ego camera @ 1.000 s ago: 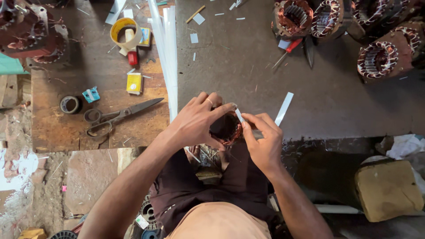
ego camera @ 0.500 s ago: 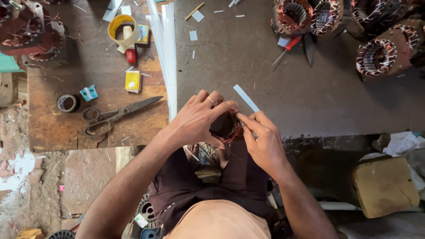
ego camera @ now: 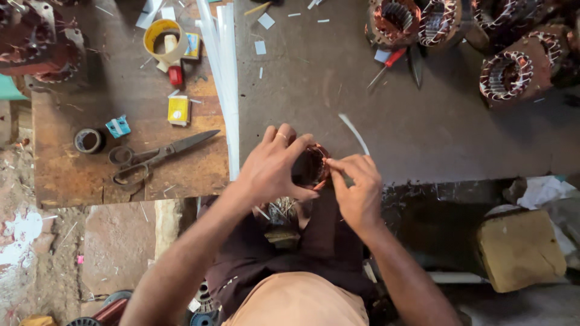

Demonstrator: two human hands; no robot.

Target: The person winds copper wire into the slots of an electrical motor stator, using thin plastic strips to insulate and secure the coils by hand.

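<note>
Here, my left hand (ego camera: 272, 169) curls closed around a copper-wound stator (ego camera: 311, 167) at centre | my right hand (ego camera: 356, 190) pinches a white strip (ego camera: 354, 134) rising toward one o'clock | scissors (ego camera: 154, 157) at nine o'clock.

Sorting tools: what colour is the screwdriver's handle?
Red, on the screwdriver lying on the grey bench; the head view shows it best.

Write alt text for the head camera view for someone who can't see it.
Seen from above, a person's left hand cups a small copper-wound motor stator while the right hand feeds a thin white strip into it. Scissors lie on the wooden bench beside them.
</note>
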